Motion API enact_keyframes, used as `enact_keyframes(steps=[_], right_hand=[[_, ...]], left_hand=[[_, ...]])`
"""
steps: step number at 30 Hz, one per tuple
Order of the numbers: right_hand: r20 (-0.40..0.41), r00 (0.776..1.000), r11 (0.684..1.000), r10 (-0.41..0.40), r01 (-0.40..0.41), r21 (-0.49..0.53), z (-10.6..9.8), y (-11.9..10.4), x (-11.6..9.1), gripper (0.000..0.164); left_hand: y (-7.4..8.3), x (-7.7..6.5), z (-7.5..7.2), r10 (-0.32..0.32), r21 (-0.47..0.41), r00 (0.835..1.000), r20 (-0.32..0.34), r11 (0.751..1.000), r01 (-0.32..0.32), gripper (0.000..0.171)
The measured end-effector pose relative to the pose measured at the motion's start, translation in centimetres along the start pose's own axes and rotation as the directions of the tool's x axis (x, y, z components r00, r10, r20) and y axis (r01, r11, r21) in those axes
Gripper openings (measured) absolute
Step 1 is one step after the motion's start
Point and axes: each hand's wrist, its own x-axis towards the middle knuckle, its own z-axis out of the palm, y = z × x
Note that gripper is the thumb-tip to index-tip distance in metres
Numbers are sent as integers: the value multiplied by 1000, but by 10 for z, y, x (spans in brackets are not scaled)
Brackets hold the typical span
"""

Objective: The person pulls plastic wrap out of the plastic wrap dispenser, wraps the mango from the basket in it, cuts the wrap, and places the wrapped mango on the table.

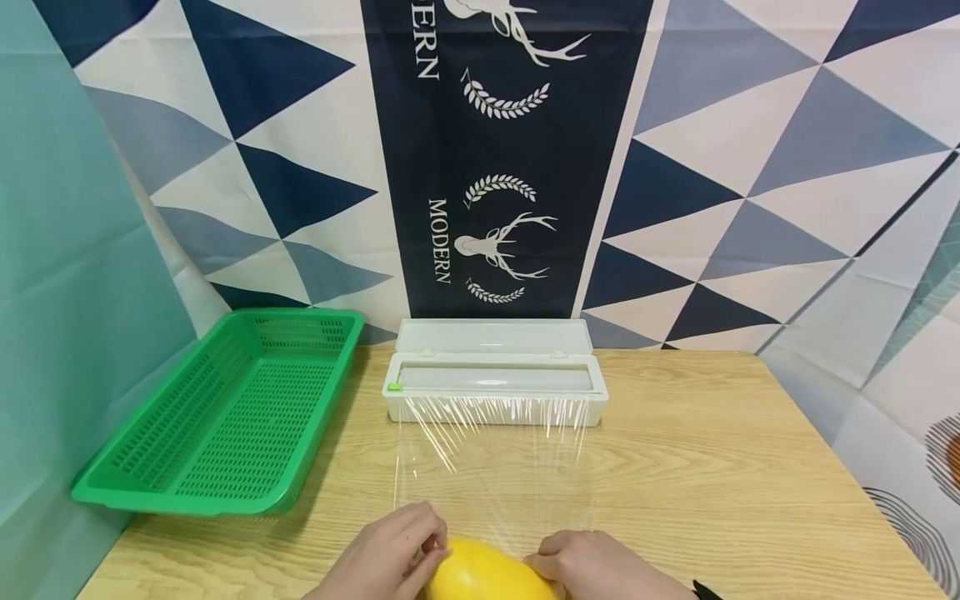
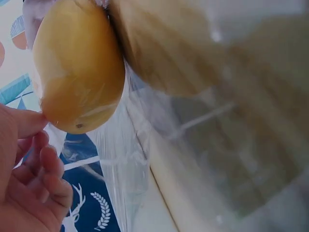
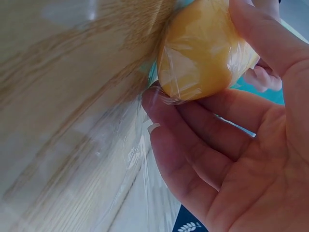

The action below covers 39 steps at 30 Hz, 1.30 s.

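Note:
At the near edge of the head view lies a yellow mango (image 1: 487,573), wrapped in clear plastic wrap (image 1: 491,483) that stretches back to a white dispenser box (image 1: 491,360). My left hand (image 1: 393,550) pinches the wrap at the mango's left end, thumb tip right against the fruit. In the left wrist view the other fingers (image 2: 62,191) are curled below the thumb. On the opposite end, my right hand (image 1: 600,567) grips the wrapped mango, its thumb over the top. Its fingers bend under the fruit (image 3: 200,58) in the right wrist view, with creased film around them.
A green plastic basket (image 1: 172,504) stands on the left of the wooden table (image 1: 712,467). The dispenser's lid (image 1: 495,335) is raised, and a green slider (image 1: 394,387) sits at its left front. A patterned cloth (image 1: 517,150) hangs behind the table.

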Motion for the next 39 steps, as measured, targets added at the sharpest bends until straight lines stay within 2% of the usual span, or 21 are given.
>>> enact_keyframes(steps=[3,6,13,19,27,33,36,39], right_hand=[[-5,1000,1000,-5,5,1,0,1,0,28],[-5,1000,1000,1,-1,10,0,1,0,29],[18,1000,1000,20,-20,10,0,0,0,28],[34,999,999,39,-39,4,0,-1,2,27],[42,998,998,49,-50,23,0,0,2,27],[53,998,999,47,-48,19,0,2,1,28],[69,996,998,58,-59,17,-2,2,1,31],[102,990,994,98,-102,32,-4,2,1,34]], left_hand=[[0,0,2,80,43,995,-52,996,-78,11],[0,0,2,149,108,986,-77,984,-141,6],[0,0,3,216,179,973,-83,964,-198,18],[0,5,2,272,197,959,-75,947,-253,12],[8,5,0,210,230,976,-60,954,-191,33],[9,3,-1,183,205,979,-90,965,-162,16],[9,3,-5,152,170,988,-40,975,-143,13],[8,4,-11,92,121,993,74,988,-101,16]])
